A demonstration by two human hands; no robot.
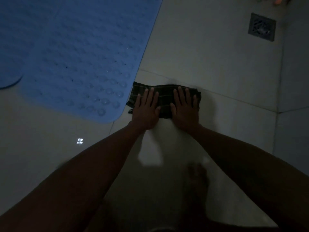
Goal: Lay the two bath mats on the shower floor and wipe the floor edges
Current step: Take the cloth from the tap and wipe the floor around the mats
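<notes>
A blue bath mat (pixel 75 56) with suction cups facing up lies flat on the pale tiled floor at the upper left. The rounded edge of a second blue mat (pixel 8 76) shows at the far left, overlapping it. Just right of the mat's lower corner lies a dark checked cloth (pixel 164 97), folded into a strip on the tiles. My left hand (pixel 146 109) and my right hand (pixel 184 109) both press flat on the cloth, fingers spread, side by side.
The room is dim. A square metal drain grate (pixel 262 26) sits in the floor at the upper right. A tile step or wall base (pixel 294 97) runs down the right side. My bare foot (pixel 198 178) stands below the hands. Small coloured objects (pixel 279 0) show at the top right.
</notes>
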